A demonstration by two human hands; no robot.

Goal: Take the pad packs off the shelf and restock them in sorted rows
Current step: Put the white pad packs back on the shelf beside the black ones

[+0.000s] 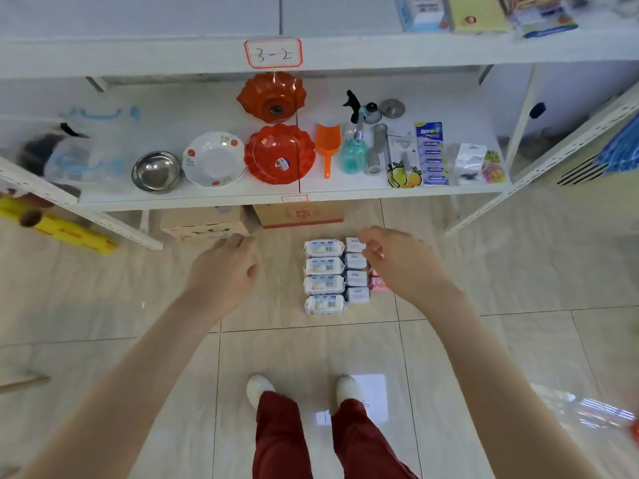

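Left grip [224, 271] hangs with fingers apart and relaxed, holding nothing, above the pale tiled floor [311, 350]. Right grip [401, 261] has its fingers curled over the far right corner of the pad packs [325, 274]; whether it touches one cannot be told. The packs lie on the floor in neat rows: four larger white ones on the left, four smaller white ones beside them, and pink packs [378, 285] partly hidden on the right. Beyond them stands a white shelf [207, 198] carrying a steel bowl [156, 171], a flowered dish [213, 159] and red bowls [279, 153], with cardboard boxes [204, 223] underneath. A handwritten label [273, 52] reads 3-2.
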